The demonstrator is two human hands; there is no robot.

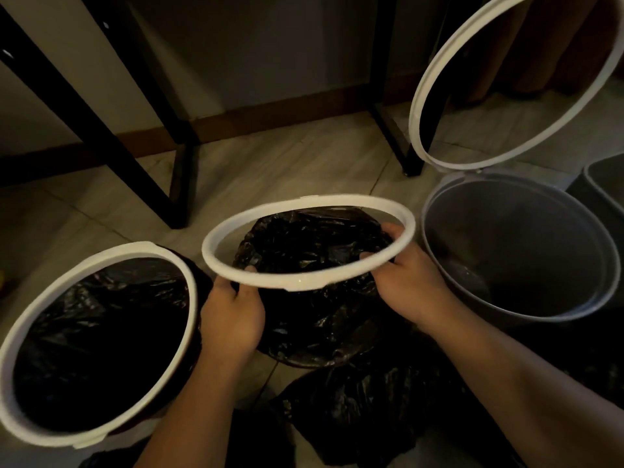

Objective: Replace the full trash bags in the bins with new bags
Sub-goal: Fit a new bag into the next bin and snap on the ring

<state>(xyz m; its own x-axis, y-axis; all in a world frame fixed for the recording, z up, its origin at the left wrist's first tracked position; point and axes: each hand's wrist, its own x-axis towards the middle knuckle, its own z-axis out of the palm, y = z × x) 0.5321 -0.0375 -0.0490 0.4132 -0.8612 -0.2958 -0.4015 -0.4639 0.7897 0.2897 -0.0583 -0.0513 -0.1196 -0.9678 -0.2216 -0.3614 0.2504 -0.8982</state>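
Both left hand (pixel 233 315) and right hand (pixel 408 275) hold white ring (pixel 337 200) near-level, widest left-to-right.

A dim room in a home or lodging, by the look: pale floor tiles (pixel 304 163), a brown wooden skirting board (pixel 270 111) under a plain wall (pixel 253 45), black metal table legs (pixel 182 184), a brown curtain (pixel 557 55) hanging to the floor, and small round household bins, a grey bin (pixel 506 238) among them, standing on the tiles.
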